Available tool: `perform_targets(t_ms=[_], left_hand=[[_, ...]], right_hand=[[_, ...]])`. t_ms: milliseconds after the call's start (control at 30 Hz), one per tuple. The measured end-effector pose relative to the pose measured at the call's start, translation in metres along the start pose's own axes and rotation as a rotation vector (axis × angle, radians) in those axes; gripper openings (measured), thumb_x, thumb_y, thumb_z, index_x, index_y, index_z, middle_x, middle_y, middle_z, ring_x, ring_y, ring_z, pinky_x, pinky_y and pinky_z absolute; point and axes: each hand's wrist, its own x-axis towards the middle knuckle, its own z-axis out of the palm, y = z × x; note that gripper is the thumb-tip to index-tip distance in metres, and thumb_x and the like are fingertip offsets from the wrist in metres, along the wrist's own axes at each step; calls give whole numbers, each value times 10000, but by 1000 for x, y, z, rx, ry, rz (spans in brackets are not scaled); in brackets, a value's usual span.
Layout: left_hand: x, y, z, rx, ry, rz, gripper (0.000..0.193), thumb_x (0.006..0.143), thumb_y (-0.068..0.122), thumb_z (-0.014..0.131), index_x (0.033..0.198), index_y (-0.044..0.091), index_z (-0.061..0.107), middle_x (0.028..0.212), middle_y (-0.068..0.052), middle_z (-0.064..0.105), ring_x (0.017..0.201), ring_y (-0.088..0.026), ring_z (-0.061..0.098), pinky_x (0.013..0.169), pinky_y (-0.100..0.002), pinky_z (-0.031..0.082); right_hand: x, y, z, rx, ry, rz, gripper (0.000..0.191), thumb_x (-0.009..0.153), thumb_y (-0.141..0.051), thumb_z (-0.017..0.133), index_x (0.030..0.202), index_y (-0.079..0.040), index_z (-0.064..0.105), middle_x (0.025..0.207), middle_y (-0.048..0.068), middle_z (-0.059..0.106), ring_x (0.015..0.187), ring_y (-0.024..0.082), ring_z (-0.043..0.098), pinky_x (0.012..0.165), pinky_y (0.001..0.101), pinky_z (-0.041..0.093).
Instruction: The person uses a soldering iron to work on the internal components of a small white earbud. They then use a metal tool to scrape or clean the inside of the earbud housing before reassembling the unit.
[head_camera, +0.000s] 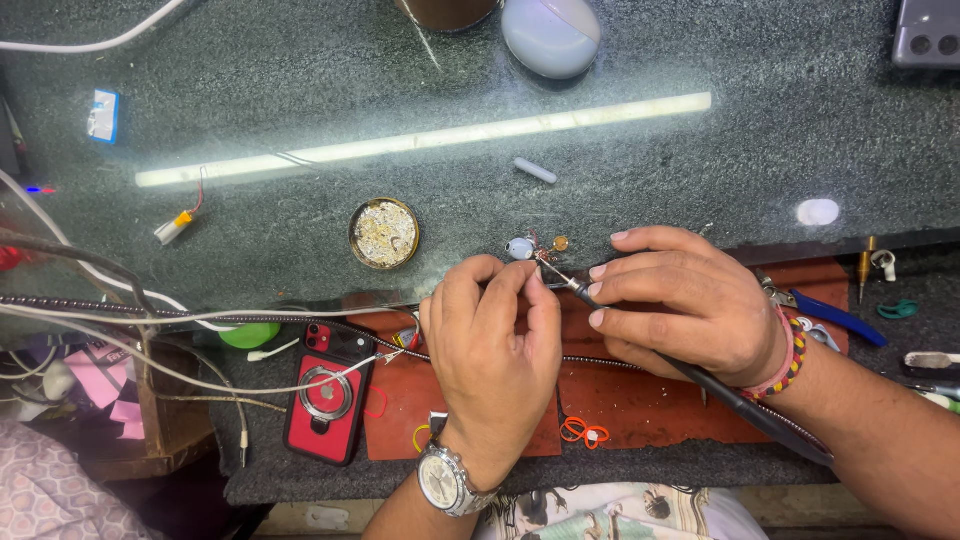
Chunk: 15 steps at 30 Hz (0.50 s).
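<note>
While the right hand (690, 305) grips a dark soldering iron (700, 378) like a pen, its tip meets a small wired earbud part (528, 247) at the glass edge; the left hand (490, 340) pinches closed on something too small to tell beside it. Nearby sit a round tin (384, 233), a red phone (330, 392) and blue-handled pliers (835, 318)
</note>
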Motion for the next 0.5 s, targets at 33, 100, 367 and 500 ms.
perform_targets(t_ms=[33, 100, 367, 500], left_hand=[[0, 1, 0, 1, 3, 2, 181, 891, 67, 770, 1057, 66, 697, 1027, -66, 625, 916, -250, 613, 825, -406, 428], [0, 1, 0, 7, 6, 2, 180, 888, 68, 771, 1052, 68, 697, 1026, -67, 625, 915, -253, 613, 820, -407, 426], [-1, 2, 1, -2, 7, -6, 187, 882, 68, 773, 1053, 70, 696, 1028, -68, 627, 919, -253, 617, 823, -408, 430], [0, 1, 1, -2, 8, -3, 186, 883, 68, 772, 1053, 72, 696, 1025, -63, 627, 921, -250, 621, 832, -409, 434]], right_hand=[[0, -1, 0, -5, 0, 2, 190, 807, -114, 852, 946, -79, 729, 1038, 89, 706, 1021, 248, 718, 1016, 476, 560], [-1, -2, -1, -9, -3, 4, 191, 802, -112, 853, 944, -79, 728, 1036, 89, 708, 1020, 250, 719, 1015, 479, 560], [-3, 0, -3, 26, 30, 4, 194, 802, -88, 845, 952, -83, 721, 1041, 81, 701, 1018, 239, 717, 1020, 479, 554], [-3, 0, -2, 40, 53, 20, 188, 813, -73, 837, 959, -84, 718, 1045, 76, 692, 1027, 239, 713, 1032, 473, 556]])
